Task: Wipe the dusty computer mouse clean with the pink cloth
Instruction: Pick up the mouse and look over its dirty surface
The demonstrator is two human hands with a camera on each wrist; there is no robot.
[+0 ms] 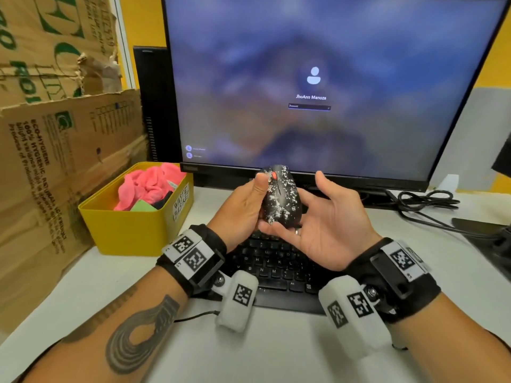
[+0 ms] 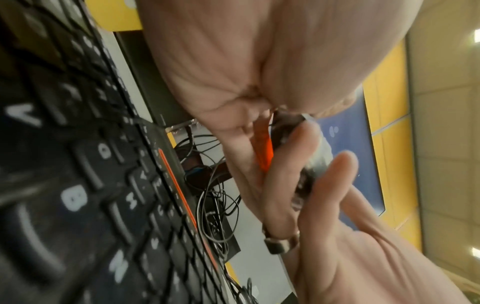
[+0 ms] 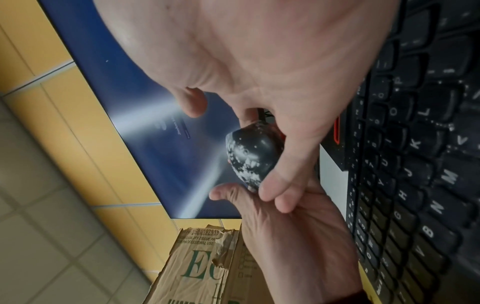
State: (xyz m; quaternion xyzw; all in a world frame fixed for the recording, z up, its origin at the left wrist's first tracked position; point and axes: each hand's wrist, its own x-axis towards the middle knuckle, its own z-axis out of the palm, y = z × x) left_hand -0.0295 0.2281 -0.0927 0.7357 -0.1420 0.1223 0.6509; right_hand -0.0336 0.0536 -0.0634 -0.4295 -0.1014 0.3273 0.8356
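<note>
The black computer mouse (image 1: 282, 197), speckled with white dust, is held up above the keyboard in front of the monitor. My left hand (image 1: 249, 201) grips it from the left, thumb on its top near the red wheel. My right hand (image 1: 326, 222) lies palm up, its fingers fairly straight under the mouse's right side and its thumb raised clear. The right wrist view shows the dusty mouse (image 3: 249, 156) between both hands; in the left wrist view the mouse (image 2: 309, 170) is mostly hidden by fingers. The pink cloth (image 1: 149, 185) lies crumpled in a yellow box (image 1: 132, 233) at the left.
A black keyboard (image 1: 276, 269) lies under the hands and a large monitor (image 1: 331, 78) stands right behind the mouse. Cardboard boxes (image 1: 55, 167) crowd the left side. Black cables (image 1: 428, 203) lie at the right. White desk surface (image 1: 276, 349) shows in front.
</note>
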